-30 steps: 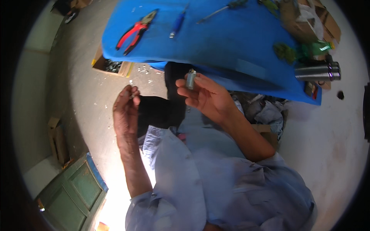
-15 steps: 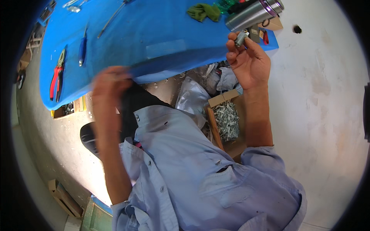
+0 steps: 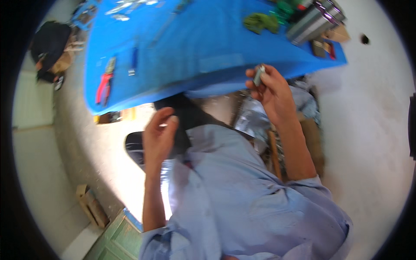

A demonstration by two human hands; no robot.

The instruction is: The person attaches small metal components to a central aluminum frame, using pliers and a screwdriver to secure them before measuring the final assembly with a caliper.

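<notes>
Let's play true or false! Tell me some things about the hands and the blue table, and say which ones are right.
1. The right hand pinches a small grey metal piece. True.
2. The left hand holds the red pliers. False: it is empty; the red-handled pliers lie on the blue table.
3. A green cloth lies on the table. True.
4. The table is yellow. False: it is blue.

Bright daylight fills the round picture. The floor [image 3: 372, 130] at three o'clock is washed out white. A dark shadow lies under the blue table [image 3: 195, 52]. Everything looks a bit smeared and blurry. Edges bend, and the corners are black.
</notes>
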